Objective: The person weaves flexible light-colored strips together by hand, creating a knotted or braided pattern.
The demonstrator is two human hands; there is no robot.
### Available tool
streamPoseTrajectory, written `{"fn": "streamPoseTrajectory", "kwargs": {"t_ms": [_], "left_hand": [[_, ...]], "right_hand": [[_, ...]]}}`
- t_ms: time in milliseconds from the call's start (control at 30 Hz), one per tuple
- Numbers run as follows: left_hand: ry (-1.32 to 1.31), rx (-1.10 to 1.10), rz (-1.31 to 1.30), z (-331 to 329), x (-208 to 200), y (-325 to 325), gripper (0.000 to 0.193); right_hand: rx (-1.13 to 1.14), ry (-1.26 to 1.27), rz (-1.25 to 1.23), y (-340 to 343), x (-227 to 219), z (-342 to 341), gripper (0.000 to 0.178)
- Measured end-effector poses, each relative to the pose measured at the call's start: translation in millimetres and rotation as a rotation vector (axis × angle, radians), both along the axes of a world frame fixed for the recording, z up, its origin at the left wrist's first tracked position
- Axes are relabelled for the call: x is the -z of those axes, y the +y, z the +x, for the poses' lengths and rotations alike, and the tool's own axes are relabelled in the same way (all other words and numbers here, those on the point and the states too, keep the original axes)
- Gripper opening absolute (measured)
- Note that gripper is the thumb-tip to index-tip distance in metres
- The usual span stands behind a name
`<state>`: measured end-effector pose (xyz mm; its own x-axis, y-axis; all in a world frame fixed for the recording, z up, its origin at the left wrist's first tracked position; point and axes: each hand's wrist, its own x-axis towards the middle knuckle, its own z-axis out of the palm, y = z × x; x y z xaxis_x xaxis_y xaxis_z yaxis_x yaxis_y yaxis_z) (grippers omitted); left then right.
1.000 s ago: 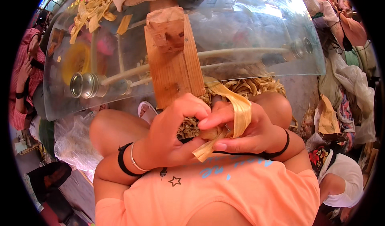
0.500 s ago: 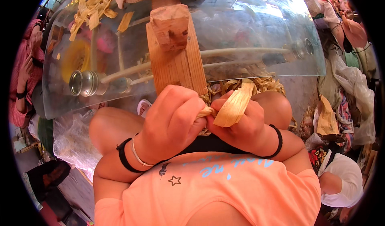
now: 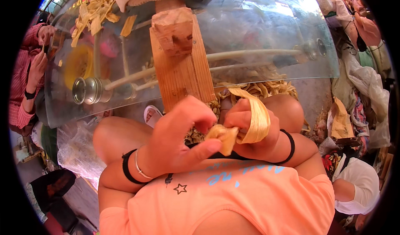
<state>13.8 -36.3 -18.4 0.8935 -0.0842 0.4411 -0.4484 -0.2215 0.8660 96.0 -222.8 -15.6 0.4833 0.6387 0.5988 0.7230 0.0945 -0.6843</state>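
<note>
Pinched in my right hand (image 3: 239, 119) is a pale yellow strip of dried husk or leaf (image 3: 260, 119), which loops back over the knuckles. Its bunched, folded end (image 3: 225, 140) sticks out toward the left, between my two hands. My left hand (image 3: 177, 133) is beside that end, thumb and curled fingers apart. The thumb tip overlaps the bunched end in view; whether it touches is unclear. Both hands are over my lap, in front of a wooden plank with a chunky wood block (image 3: 173, 30) on top.
A glass tabletop (image 3: 258, 35) spans the far side, with loose husk strips (image 3: 93, 10) at its left. More strips (image 3: 271, 87) pile by my right knee. A person in a striped sleeve (image 3: 31, 64) is at the left. Crumpled plastic (image 3: 77, 145) and cloth bundles (image 3: 362, 80) flank me.
My left hand has opened from its pinch and shifted slightly nearer me. The strip's bunched end now shows, and its wide part curls over my right hand. The person at left has raised their hands.
</note>
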Motion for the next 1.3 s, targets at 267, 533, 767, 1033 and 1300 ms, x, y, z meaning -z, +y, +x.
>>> {"fn": "streamPoseTrajectory", "kwargs": {"t_ms": [267,533,767,1033,1300], "left_hand": [[0.041,0.103,0.066,-3.8,-3.3,-4.6,0.013],[0.142,0.142,0.061,-14.4,-5.3,26.7,0.017],[0.039,0.073,0.257,-1.4,-21.7,15.0,0.047],[-0.078,0.015,0.146,-10.2,-7.4,-0.9,0.036],[-0.105,0.094,-0.175,-2.8,-1.0,15.9,0.037]], "right_hand": [[-0.043,-0.015,-0.089,-1.3,0.0,-5.0,0.024],[-0.152,-0.109,-0.064,-16.7,1.6,30.5,0.014],[-0.16,0.102,-0.059,-10.1,2.3,13.5,0.01],[-0.27,0.844,-0.009,-11.1,0.2,3.7,0.029],[-0.327,1.163,-0.409,-4.8,-17.0,8.9,0.047]]}}
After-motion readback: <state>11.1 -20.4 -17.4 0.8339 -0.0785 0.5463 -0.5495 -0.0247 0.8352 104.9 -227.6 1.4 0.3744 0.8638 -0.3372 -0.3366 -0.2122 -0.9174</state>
